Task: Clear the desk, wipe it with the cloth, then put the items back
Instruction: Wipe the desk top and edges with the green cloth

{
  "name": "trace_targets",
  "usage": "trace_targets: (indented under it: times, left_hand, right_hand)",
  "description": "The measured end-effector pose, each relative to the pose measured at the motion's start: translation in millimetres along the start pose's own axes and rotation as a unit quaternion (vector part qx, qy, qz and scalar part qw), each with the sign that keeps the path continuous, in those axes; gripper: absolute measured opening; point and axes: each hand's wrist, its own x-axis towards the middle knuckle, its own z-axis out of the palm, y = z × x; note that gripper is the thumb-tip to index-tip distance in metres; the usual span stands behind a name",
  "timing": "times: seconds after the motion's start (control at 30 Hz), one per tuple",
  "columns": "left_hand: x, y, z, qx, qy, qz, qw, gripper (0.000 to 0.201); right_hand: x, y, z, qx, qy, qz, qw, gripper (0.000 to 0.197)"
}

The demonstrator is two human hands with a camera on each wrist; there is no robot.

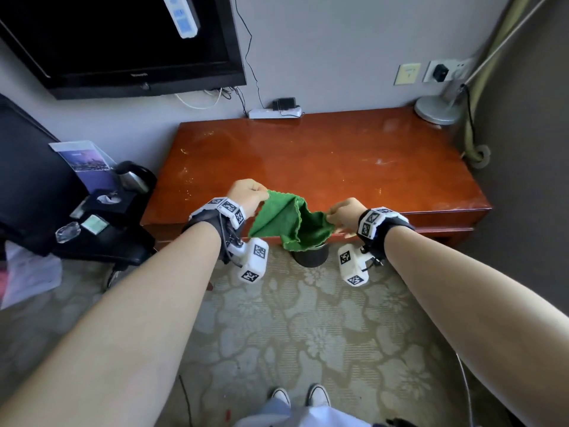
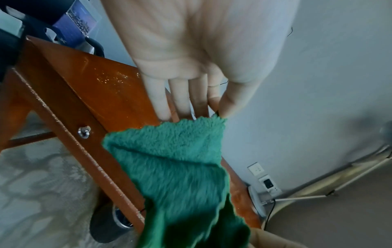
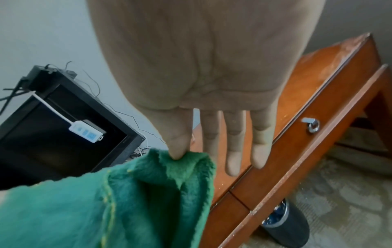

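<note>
A green cloth [image 1: 289, 220] hangs slack between my two hands above the front edge of the red-brown wooden desk [image 1: 323, 155]. My left hand [image 1: 251, 192] pinches one corner of the cloth [image 2: 180, 161] between thumb and forefinger, other fingers straight. My right hand [image 1: 343, 212] pinches the opposite corner of the cloth [image 3: 127, 201] the same way. The desk top is bare and shows pale smears and specks.
A lamp base [image 1: 437, 110] stands at the desk's back right corner, a power strip [image 1: 274, 113] at its back edge. A black bin [image 1: 311, 255] sits under the desk front. A black chair [image 1: 101, 229] at left carries a kettle [image 1: 132, 177], brochure and small items. A television [image 1: 117, 41] hangs on the wall.
</note>
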Motion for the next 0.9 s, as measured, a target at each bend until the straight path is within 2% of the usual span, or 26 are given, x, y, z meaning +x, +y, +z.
trace_targets:
  times: [0.1,0.17,0.3,0.37,0.47,0.63,0.73,0.9]
  left_hand:
    - [-0.8,14.5,-4.0,-0.004,-0.002,0.014,1.0,0.012]
    - [-1.7,23.7,-4.2,-0.012,-0.015,0.022,1.0,0.013]
    - [-4.5,40.2,-2.1,0.017,-0.047,0.062,0.997,0.014]
    - [-5.5,44.5,-2.9,0.05,-0.043,0.08,0.995,0.017]
    - [-5.3,46.2,-9.9,0.034,-0.051,0.077,0.995,0.018]
    - [-9.2,48.4,-25.4,-0.085,-0.094,0.021,0.992,0.019]
    - [-13.2,46.3,-36.2,-0.14,-0.086,0.01,0.986,0.013]
    - [-10.1,32.3,-55.4,-0.193,-0.046,0.006,0.98,0.01]
  right_hand:
    - [-2.3,-6.2,-9.0,0.027,0.02,-0.007,0.999,0.021]
    - [-3.7,-20.0,-10.6,0.033,0.042,-0.056,0.997,0.026]
    - [-9.9,-60.5,-1.2,0.044,0.009,-0.161,0.986,0.029]
    - [-9.5,-72.9,4.2,0.004,0.001,-0.174,0.985,0.032]
    - [-10.7,-82.2,11.8,-0.038,-0.003,-0.172,0.984,0.02]
    - [-11.8,-83.4,30.5,-0.066,0.025,-0.161,0.984,0.006]
    - [-6.5,-79.9,37.1,-0.133,0.036,-0.132,0.982,0.016]
    - [0.4,-55.5,43.4,-0.229,0.05,-0.068,0.97,0.012]
